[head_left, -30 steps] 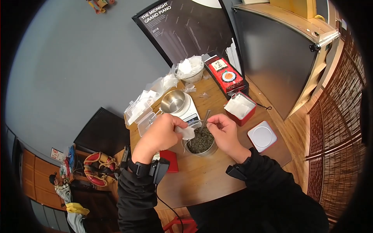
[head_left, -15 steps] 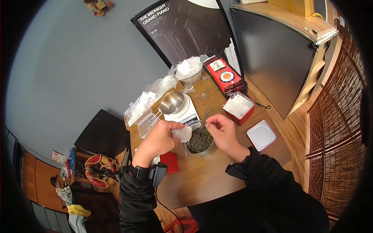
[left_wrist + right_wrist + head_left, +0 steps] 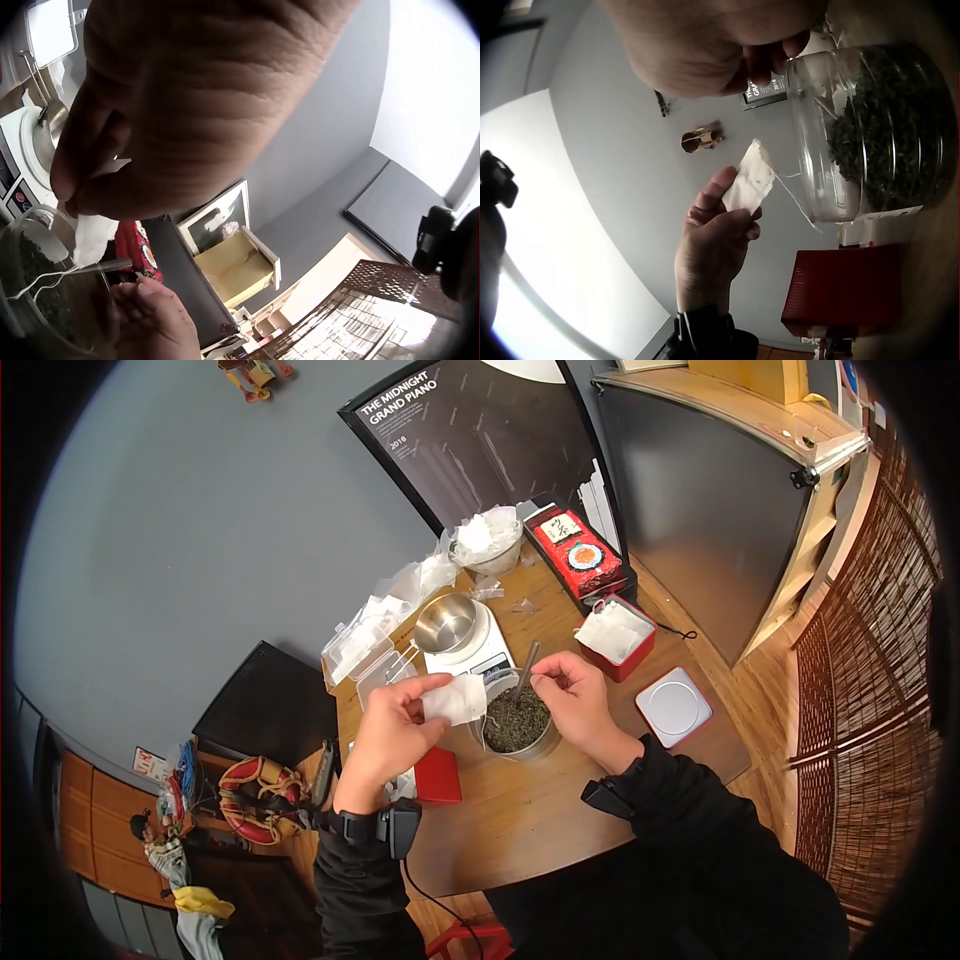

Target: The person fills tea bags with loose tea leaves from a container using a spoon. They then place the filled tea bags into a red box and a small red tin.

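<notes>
My left hand (image 3: pixel 425 700) pinches a white paper tea bag (image 3: pixel 456 698) between thumb and fingers, raised just left of a clear jar (image 3: pixel 515 722) filled with dark loose tea leaves. A thin string (image 3: pixel 791 199) runs from the bag toward the jar. My right hand (image 3: pixel 546 678) hovers over the jar's far rim with thumb and forefinger pinched together, apparently on that string, beside a metal spoon handle (image 3: pixel 528 658) that sticks up out of the leaves. The right wrist view shows the tea bag (image 3: pixel 748 184) held upright in the left hand (image 3: pixel 712 240).
Behind the jar stands a white scale (image 3: pixel 480 650) with a steel bowl (image 3: pixel 446 622). A red tin (image 3: pixel 618 635) of white bags, its red lid (image 3: pixel 674 708), a red tea package (image 3: pixel 580 555), a clear plastic box (image 3: pixel 358 650) and a small red box (image 3: pixel 437 775) share the wooden table (image 3: pixel 520 820).
My left hand has lifted the tea bag up and leftward off the jar's rim, with the fingers turned outward. The right hand has stayed over the jar.
</notes>
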